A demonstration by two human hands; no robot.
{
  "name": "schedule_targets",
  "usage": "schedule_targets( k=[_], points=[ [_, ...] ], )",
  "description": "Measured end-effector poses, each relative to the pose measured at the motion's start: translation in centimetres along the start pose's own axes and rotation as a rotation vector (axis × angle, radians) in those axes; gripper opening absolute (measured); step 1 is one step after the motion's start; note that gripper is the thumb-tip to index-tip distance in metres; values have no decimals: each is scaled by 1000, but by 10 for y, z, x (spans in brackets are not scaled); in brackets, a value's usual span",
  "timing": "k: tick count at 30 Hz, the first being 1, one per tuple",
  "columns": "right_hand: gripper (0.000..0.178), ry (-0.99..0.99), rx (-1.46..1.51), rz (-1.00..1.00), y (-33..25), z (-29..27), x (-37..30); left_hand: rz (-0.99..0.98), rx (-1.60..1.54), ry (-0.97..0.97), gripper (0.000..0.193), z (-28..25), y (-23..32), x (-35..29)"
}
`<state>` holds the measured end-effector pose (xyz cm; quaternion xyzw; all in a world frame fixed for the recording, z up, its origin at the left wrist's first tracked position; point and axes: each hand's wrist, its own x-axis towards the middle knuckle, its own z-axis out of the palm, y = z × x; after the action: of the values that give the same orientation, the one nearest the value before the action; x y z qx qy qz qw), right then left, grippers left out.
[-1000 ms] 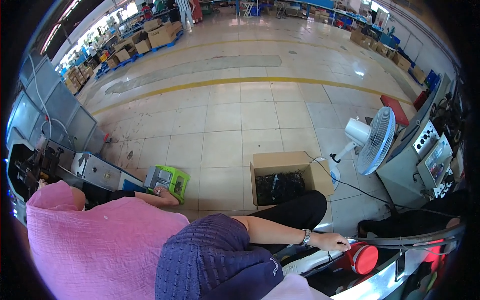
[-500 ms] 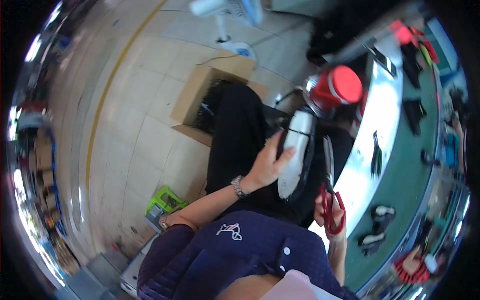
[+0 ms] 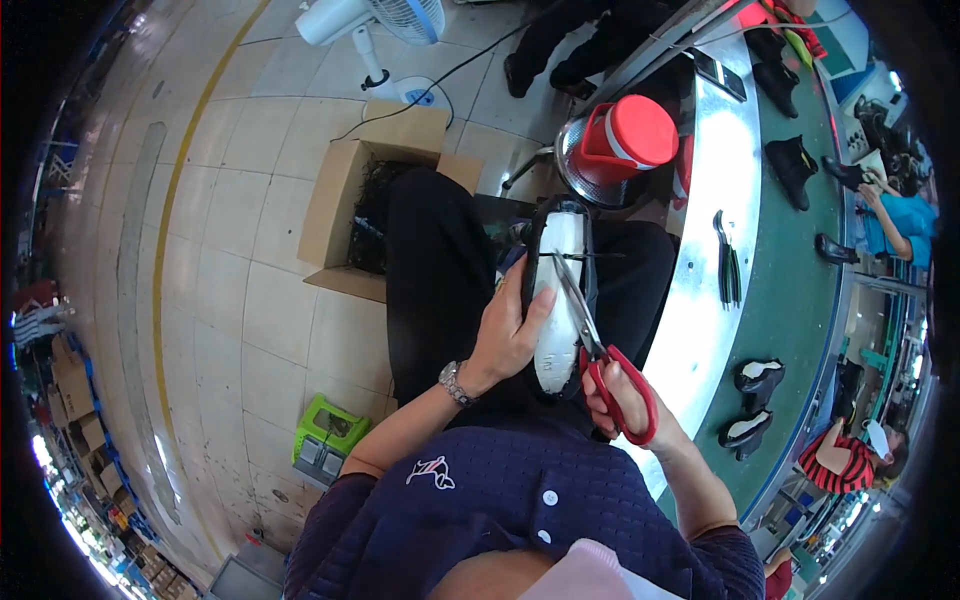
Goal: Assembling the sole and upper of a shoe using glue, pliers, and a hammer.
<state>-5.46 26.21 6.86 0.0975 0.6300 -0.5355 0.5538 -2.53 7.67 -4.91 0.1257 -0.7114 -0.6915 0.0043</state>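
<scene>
White-soled shoe [image 3: 557, 345] held sole-up in the left hand [image 3: 503, 338], above dark trousers [image 3: 437, 300].
Left grip wrapped on its left edge, thumb on the sole; right hand [image 3: 622, 393] curled through red-handled scissors [image 3: 594, 350], blade tips at a dark tie [image 3: 578, 255]. Sole marks illegible; shirt [image 3: 500, 490] bears white emblem [image 3: 431, 474].

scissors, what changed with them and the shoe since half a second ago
The right hand moved the scissors left: they pointed up beside the shoe, and now they reach over it, tilted up-left, to the black tie. Neither hand took up or let go of anything. The left hand still holds the shoe; jug and box stayed put.
</scene>
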Motion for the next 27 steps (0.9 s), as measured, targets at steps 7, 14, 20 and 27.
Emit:
schedule_targets(
  k=[7,14,20,27],
  points=[
    [40,177,-225,-150,12,6,6,137,77,98,74,3,-3,4],
    [38,370,-282,-231,57,-42,-29,423,531,212,68,-8,24,21],
    [36,1024,-286,-305,167,-107,-9,731,840,240,14,-4,39,49],
    [48,1184,-1016,-3,211,-146,-39,950,732,263,11,18,18,41]
  ],
)
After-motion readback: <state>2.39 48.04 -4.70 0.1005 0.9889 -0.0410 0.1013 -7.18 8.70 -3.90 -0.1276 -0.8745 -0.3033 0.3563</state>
